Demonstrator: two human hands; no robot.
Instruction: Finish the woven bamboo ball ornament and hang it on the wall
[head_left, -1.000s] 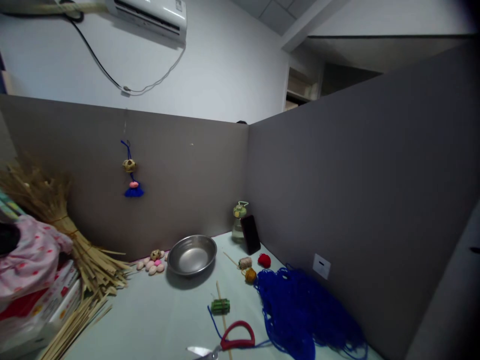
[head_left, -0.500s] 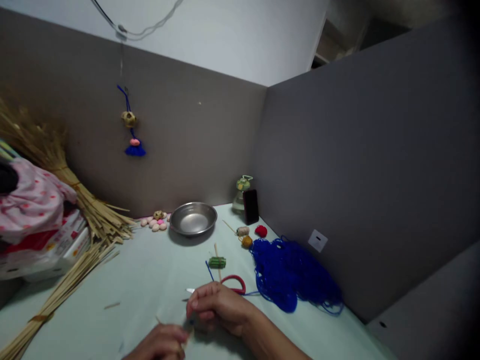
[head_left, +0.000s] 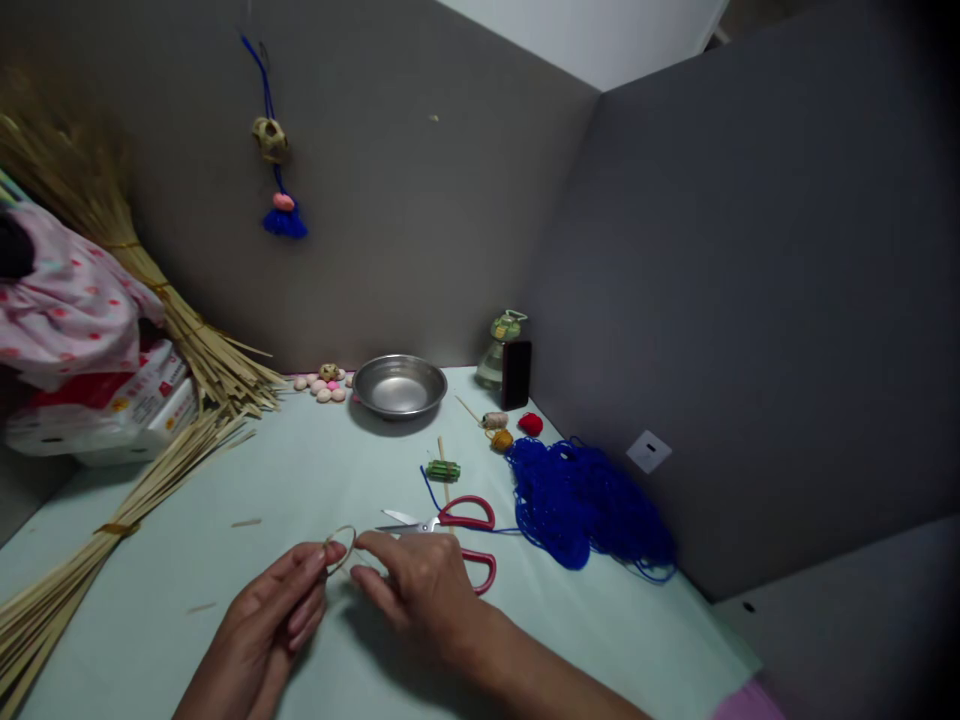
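The left hand (head_left: 281, 612) has its grip pinched on a thin, pale straw-like loop (head_left: 354, 545), a slim oval held upright between thumb and fingers above the smooth, pale green counter (head_left: 300, 480). The right hand (head_left: 424, 590) is just beside the loop, forefinger and thumb parted and pointing toward it; whether its grip has hold of any fine strand I cannot tell. Beyond and partly behind the right hand lie scissors (head_left: 466, 499) with rounded red handles and tapering metal blades, slightly apart. A blue cord (head_left: 504, 530) runs by them to a loose, tangled heap of blue yarn (head_left: 589, 505). Farther back are a ribbed green bundle (head_left: 443, 471) across a thin pale stick (head_left: 442, 447), a beige spool (head_left: 495, 421), a mustard-coloured ball (head_left: 502, 440) and a red ball (head_left: 531, 424). A round, shallow metal basin (head_left: 400, 388) with a dull sheen sits near smooth, egg-shaped pink pieces (head_left: 322, 388). A dark, flat phone (head_left: 516, 376) stands before a clear bottle (head_left: 490, 366). On the left, dry flat straw lies in a tied sheaf (head_left: 150, 490), and a bushier sheaf (head_left: 187, 325) leans behind it, near red-dotted pink cloth (head_left: 79, 300). An openwork woven ball (head_left: 271, 140) hangs on blue cord above a blue tassel (head_left: 285, 222)
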